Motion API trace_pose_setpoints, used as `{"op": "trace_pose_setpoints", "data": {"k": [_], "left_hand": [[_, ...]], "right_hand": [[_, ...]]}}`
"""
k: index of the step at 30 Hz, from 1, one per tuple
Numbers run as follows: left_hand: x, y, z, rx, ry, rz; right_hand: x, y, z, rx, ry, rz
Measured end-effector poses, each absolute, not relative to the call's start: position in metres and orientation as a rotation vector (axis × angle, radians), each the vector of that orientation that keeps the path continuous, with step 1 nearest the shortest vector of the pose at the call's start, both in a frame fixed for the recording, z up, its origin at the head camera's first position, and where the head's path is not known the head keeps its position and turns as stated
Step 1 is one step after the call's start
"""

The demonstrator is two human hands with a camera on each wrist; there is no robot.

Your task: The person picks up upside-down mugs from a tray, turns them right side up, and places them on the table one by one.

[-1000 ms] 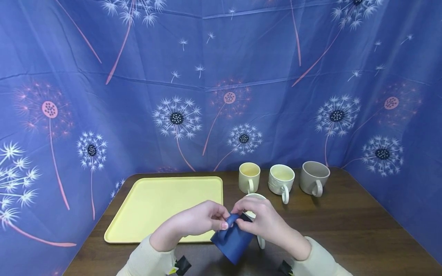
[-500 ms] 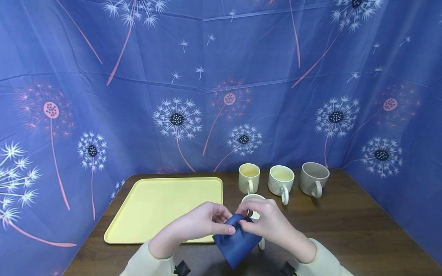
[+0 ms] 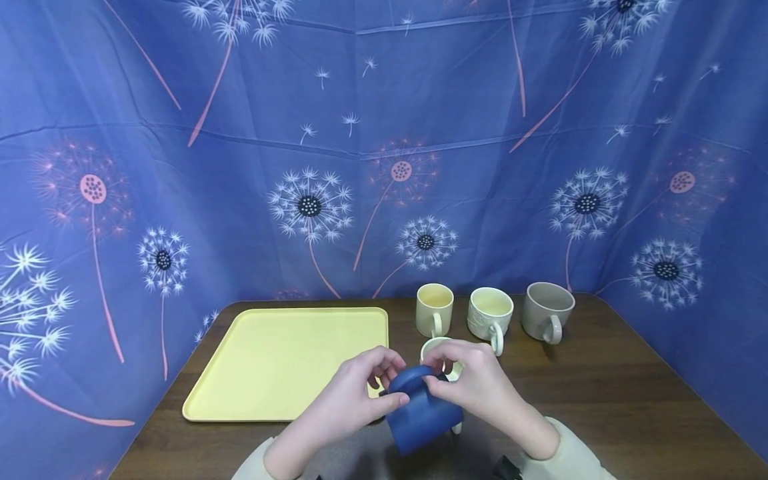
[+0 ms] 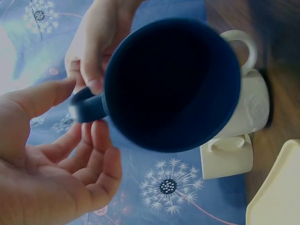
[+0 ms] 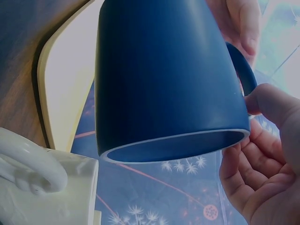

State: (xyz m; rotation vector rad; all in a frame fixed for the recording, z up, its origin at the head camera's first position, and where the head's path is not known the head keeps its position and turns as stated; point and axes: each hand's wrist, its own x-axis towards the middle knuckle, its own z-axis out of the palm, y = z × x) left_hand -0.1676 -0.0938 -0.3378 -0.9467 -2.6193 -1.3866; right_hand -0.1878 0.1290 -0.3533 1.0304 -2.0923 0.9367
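A dark blue mug (image 3: 423, 420) is held tilted over the front of the table, its handle (image 3: 409, 379) uppermost. My right hand (image 3: 477, 380) pinches that handle at the end near the mug's rim; in the right wrist view the thumb (image 5: 267, 101) presses on it. My left hand (image 3: 363, 387) is around the handle's other side, thumb and fingers spread apart. The left wrist view has the handle (image 4: 89, 108) between the left thumb and the loosely bent fingers (image 4: 96, 154). Behind my right hand, a pale mug (image 3: 429, 349) is partly hidden.
On the left lies a pale yellow tray (image 3: 288, 360). Along the back right stand a light yellow mug (image 3: 435, 312), a cream mug with a raised pattern (image 3: 485, 321) and a grey-brown mug (image 3: 543, 317). A blue dandelion-print cloth (image 3: 372, 200) hangs behind the table (image 3: 588, 400).
The blue mug has shifted right and turned, so its base swings downward. My left fingers have spread away from the handle, while my right hand moves slightly right, keeping its pinch.
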Motion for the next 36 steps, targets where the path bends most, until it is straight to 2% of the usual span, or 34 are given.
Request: {"op": "trace_pose_setpoints", "data": {"k": [14, 36], "left_hand": [[-0.167, -0.085, -0.358, -0.886, -2.354, -1.299], [-0.171, -0.087, -0.362, -0.987, -2.216, -1.094]], "right_hand": [[-0.185, 0.131, -0.354, 0.869, -2.179, 0.933], [-0.184, 0.134, -0.36, 0.918, -2.217, 1.019]]}}
